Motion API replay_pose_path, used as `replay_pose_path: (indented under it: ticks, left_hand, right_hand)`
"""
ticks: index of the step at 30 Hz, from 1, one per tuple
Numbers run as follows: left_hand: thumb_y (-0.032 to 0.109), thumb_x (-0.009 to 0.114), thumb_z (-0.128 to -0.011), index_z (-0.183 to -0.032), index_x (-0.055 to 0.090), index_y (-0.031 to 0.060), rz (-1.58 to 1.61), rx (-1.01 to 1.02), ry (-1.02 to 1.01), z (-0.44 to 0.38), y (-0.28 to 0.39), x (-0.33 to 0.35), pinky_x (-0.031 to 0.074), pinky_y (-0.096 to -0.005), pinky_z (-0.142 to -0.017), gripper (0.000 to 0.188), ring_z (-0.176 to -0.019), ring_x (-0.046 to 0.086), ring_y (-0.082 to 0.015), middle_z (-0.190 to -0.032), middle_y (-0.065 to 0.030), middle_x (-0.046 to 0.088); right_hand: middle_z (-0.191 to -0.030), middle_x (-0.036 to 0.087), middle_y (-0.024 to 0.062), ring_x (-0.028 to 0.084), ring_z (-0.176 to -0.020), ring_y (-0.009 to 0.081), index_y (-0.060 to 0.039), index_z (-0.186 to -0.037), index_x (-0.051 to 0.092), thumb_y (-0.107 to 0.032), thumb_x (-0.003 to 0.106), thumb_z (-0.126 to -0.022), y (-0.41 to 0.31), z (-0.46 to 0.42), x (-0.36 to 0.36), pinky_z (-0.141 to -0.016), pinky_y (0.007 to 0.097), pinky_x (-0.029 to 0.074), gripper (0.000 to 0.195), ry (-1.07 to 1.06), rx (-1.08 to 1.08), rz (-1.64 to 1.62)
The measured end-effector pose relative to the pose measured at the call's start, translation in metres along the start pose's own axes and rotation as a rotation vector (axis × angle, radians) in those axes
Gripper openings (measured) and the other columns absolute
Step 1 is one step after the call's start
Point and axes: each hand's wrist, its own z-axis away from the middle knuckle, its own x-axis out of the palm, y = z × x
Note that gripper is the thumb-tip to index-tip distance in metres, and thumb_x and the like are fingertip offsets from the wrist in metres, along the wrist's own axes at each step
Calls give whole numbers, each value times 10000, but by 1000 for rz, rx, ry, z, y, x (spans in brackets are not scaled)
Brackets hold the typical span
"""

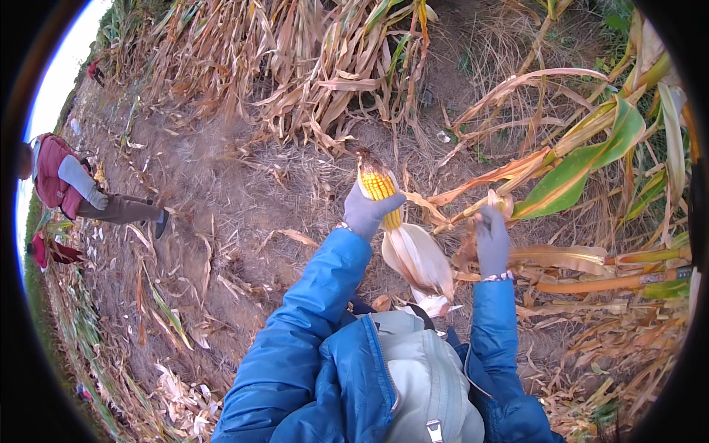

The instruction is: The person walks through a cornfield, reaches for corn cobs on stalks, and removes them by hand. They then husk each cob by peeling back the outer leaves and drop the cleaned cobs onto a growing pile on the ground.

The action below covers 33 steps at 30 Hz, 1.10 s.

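My left hand (368, 209), in a grey glove, grips a yellow ear of corn (378, 184) whose kernels are bare. Pale husk leaves (415, 257) hang from the ear's lower end, and brown silk tops its upper end. To the right, my right hand (492, 235), also gloved, is raised beside a cornstalk (573, 135). Its fingers are bent at a pale husk stub (500, 202) on the stalk; whether they grip it is unclear. A long green leaf (581, 166) reaches out just beyond that hand.
Dry cornstalks (332, 55) are heaped at the top, with more stalks and leaves at right. Loose husks (185, 401) lie on the soil at lower left. A person in a red vest (55, 171) stands at far left, with other people farther off.
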Motion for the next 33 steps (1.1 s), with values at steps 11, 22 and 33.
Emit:
replay_pose_path:
  ticks: [11, 22, 33]
  left_hand:
    - [204, 811, -558, -1161, 545, 65, -582, 196, -377, 16, 15, -1, 481, -336, -843, 673, -936, 617, -234, -991, -106, 639]
    - [361, 816, -520, -1140, 545, 84, -1130, 746, -118, 11, 7, -4, 464, -406, -826, 731, -993, 572, -339, -1094, -157, 581]
    - [187, 837, -634, -1244, 458, 10, -192, 170, -175, 41, -17, 9, 458, -310, -908, 739, -1062, 552, -187, -1177, -132, 552]
  right_hand:
    - [-1079, 633, 87, 619, -954, 182, -76, -1109, 621, -240, 696, -809, -142, -38, 63, -798, 300, 498, 350, -554, -343, -195]
    - [-875, 653, 68, 610, -806, 130, 26, -937, 620, -182, 597, -907, -116, -9, 86, -754, 265, 493, 212, -14, 109, -699]
    - [-824, 573, 60, 582, -774, 162, -47, -884, 542, -283, 520, -945, -78, -9, 94, -722, 299, 494, 246, 91, 453, -1239]
